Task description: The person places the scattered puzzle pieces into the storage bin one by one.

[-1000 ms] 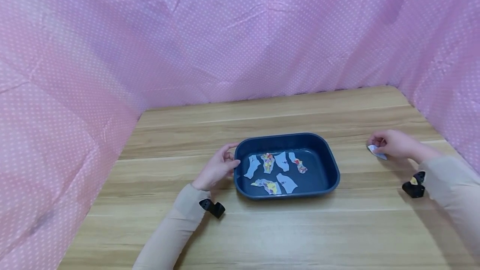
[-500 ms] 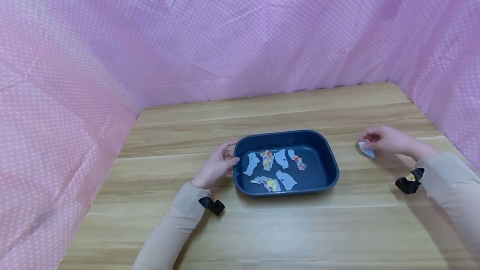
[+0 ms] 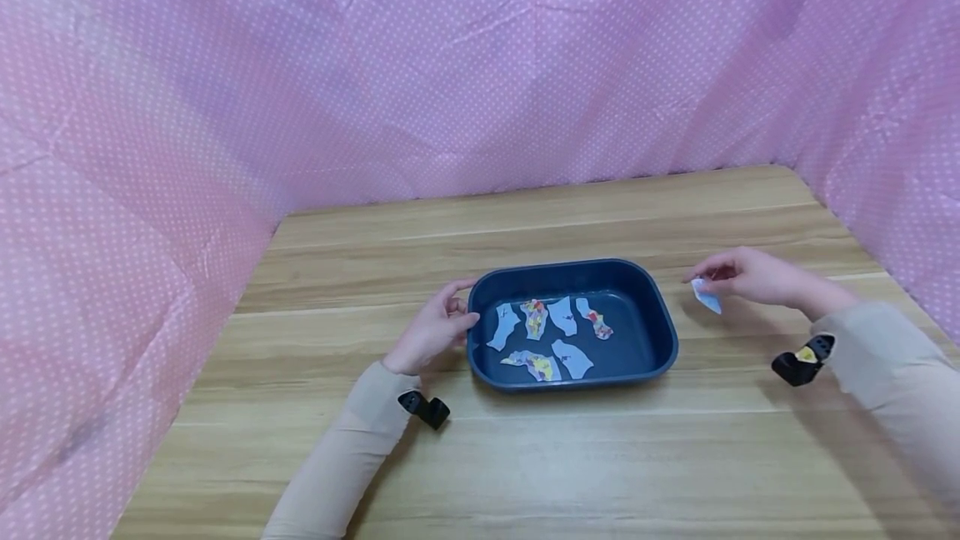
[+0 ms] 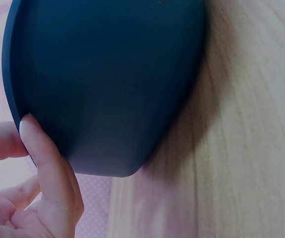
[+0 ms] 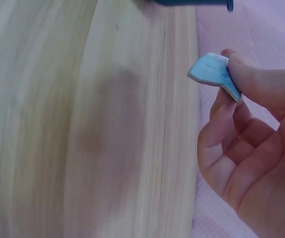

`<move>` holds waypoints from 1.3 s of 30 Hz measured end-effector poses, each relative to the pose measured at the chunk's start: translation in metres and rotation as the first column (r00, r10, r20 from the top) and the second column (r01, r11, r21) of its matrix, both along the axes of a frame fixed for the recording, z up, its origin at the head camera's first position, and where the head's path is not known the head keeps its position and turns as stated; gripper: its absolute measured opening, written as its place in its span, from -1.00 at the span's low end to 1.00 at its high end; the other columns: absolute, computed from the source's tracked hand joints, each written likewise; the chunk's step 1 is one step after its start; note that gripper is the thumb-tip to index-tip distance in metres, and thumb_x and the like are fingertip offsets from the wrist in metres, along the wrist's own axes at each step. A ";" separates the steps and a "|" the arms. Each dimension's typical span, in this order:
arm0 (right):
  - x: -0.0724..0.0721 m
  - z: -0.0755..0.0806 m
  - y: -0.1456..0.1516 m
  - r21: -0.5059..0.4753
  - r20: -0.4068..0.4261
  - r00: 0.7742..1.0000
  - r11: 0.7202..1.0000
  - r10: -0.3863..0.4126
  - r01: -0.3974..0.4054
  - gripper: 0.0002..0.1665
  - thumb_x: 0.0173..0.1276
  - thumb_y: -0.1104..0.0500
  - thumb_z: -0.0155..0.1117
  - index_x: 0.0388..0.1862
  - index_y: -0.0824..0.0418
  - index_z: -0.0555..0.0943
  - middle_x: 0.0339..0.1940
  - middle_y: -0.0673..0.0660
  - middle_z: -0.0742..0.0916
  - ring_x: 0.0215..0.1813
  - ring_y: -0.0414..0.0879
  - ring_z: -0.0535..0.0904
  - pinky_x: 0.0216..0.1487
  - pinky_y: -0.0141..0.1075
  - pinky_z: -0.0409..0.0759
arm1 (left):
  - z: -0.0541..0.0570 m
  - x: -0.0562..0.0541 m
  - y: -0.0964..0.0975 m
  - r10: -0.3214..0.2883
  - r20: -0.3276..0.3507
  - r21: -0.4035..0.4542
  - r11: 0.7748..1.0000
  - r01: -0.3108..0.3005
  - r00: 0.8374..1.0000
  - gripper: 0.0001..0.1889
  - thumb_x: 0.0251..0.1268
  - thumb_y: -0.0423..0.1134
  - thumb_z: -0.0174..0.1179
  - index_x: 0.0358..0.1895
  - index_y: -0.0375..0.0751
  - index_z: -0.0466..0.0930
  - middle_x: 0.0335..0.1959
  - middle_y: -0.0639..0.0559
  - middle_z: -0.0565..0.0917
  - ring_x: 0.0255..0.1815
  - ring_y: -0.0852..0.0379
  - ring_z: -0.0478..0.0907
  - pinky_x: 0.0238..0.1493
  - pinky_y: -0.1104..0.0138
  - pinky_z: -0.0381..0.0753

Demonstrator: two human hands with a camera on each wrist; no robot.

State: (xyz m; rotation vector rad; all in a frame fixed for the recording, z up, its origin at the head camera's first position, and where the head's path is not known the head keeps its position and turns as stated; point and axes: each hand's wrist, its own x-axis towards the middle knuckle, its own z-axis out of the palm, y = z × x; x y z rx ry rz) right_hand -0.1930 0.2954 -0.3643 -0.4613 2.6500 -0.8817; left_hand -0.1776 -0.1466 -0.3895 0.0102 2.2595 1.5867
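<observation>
A dark blue rectangular tray (image 3: pixel 573 386) with rounded corners rests on the table in the head view. Several flat, irregular pieces (image 3: pixel 570 359) that look like puzzle pieces lie in it, some pale blue with small marks, others brightly patterned. My left hand (image 3: pixel 435 327) grips the tray's left end, and the left wrist view has thumb and fingers pinching its rim (image 4: pixel 11 79). To the right of the tray, my right hand (image 3: pixel 757 276) pinches one pale blue puzzle piece (image 3: pixel 707 296) above the table. In the right wrist view that piece (image 5: pixel 212 69) sits between thumb and fingers.
The wood-grain table (image 3: pixel 525 465) runs under both arms. Pink dotted cloth (image 3: pixel 480 65) hangs behind it and along both sides. A small black device (image 3: pixel 423 410) is worn on the left wrist, and a similar black device (image 3: pixel 802 361) on the right.
My right hand has moved left toward the tray with the pinched puzzle piece, which now stands more tilted. My left hand and the tray stay nearly in place.
</observation>
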 end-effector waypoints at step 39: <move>-0.021 0.051 -0.098 -0.112 -0.098 0.986 0.983 0.135 -0.146 -0.74 0.31 0.27 0.24 -0.03 0.28 0.64 -0.23 0.08 0.71 -0.20 -0.09 0.59 -0.18 -0.38 0.59 | 0.008 -0.003 -0.005 -0.020 0.008 0.018 1.000 0.020 1.000 -0.43 0.32 -0.40 0.11 0.37 0.02 0.26 -0.27 -0.08 0.50 -0.44 0.09 0.49 -0.38 0.31 0.59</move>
